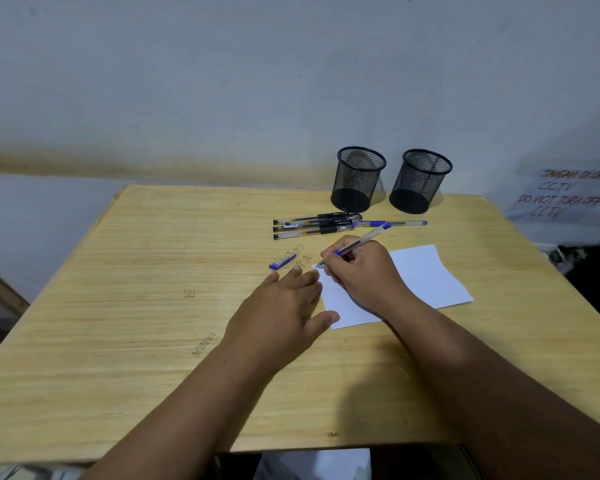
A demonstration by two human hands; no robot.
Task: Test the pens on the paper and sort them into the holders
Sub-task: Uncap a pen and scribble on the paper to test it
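Observation:
My right hand (359, 271) grips an uncapped blue pen (364, 239), its tip touching the far left corner of the white paper (426, 275). My left hand (284, 311) lies flat with spread fingers on the paper's left edge. The pen's blue cap (282, 262) lies on the table just left of the tip. Behind my hands lie several black pens (317, 223) side by side and a blue pen (392, 223). Two black mesh holders stand at the back, the left holder (358, 178) and the right holder (420, 181); both look empty.
The wooden table (153, 306) has letters scratched into its top near the cap. A white wall runs behind it. A paper sign (568, 195) with handwritten CCTV text hangs at the right. The table's front edge is close to my body.

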